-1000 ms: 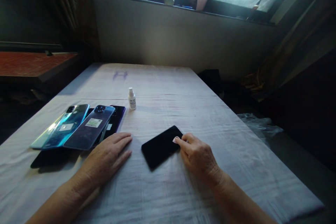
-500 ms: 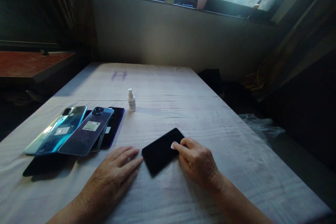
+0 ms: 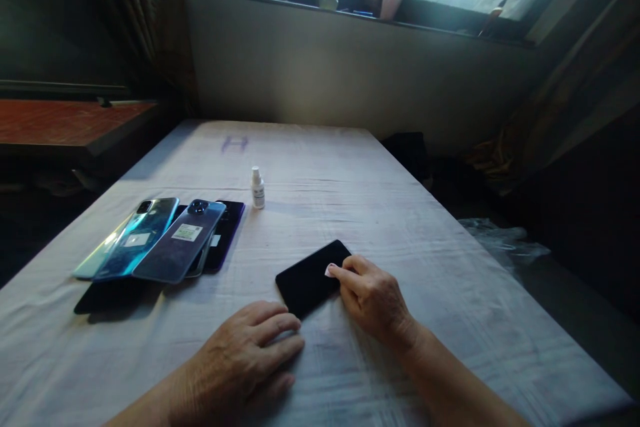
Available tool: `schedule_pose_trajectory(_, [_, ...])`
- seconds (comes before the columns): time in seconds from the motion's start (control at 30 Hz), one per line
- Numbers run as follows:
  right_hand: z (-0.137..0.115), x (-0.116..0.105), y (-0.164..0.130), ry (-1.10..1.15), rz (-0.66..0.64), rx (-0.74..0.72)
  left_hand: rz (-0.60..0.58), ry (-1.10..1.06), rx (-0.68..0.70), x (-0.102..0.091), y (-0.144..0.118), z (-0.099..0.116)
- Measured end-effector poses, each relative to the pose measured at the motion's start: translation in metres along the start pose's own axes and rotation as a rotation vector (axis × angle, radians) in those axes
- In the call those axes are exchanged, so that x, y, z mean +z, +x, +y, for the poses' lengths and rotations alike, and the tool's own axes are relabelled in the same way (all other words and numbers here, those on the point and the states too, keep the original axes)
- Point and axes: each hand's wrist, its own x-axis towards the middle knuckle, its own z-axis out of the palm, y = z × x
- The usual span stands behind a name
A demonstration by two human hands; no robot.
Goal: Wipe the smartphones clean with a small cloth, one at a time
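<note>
Black smartphone (image 3: 313, 278) — laid face up and slightly askew on the white tablecloth (image 3: 400, 227), near the front edge, between the two hands. Its right edge is touched by the right hand (image 3: 373, 297), whose index finger rests on the glass over a small pale scrap, possibly a wipe or sticker; what it is cannot be told. Nothing is gripped by this hand — fingers loosely curled, tip pressing lightly. The left hand (image 3: 247, 360) is spread flat on the cloth just below the phone's near corner, relaxed and holding nothing.

Also listed: a fanned stack of phones (image 3: 160, 243) at left, backs up, in teal, blue and purple, with white labels on two; a dark flat item is partly hidden beneath them. A small white dropper bottle (image 3: 258, 188) stands upright beyond the stack, well apart from the hands. A window sill (image 3: 350, 10) with a bottle and a cup is seen behind.

Step judged in hand: the screen is being dabbed or wiped. The next move would call for the phone to be steadied at its near corner while light, even pressure is carried across the glass.
</note>
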Motion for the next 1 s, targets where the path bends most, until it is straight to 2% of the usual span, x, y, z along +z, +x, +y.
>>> schedule_pose_trajectory(0.27, [0.010,0.012,0.007,0.042,0.028,-0.030,0.072,0.209,-0.074,0.008,-0.004,-0.009])
schedule_pose_trajectory(0.37, [0.013,0.014,0.015,0.026,0.014,-0.050,0.076,0.215,-0.080,0.009,-0.003,0.001])
schedule_pose_trajectory(0.43, [0.015,0.014,0.019,0.014,0.000,-0.065,0.007,0.179,-0.026,0.005,0.001,0.017])
schedule_pose_trajectory(0.5, [0.017,0.012,0.022,0.007,-0.025,-0.077,-0.171,0.103,0.138,-0.001,0.010,0.033])
schedule_pose_trajectory(0.6, [0.018,0.010,0.023,0.012,-0.044,-0.089,-0.321,0.009,0.200,-0.009,0.029,0.042])
schedule_pose_trajectory(0.8, [0.011,0.013,0.022,0.078,-0.023,-0.120,-0.269,-0.168,0.243,-0.009,0.059,0.025])
schedule_pose_trajectory(1.0, [0.022,0.008,0.018,0.037,0.000,-0.053,-0.324,0.017,0.223,-0.010,0.052,0.016])
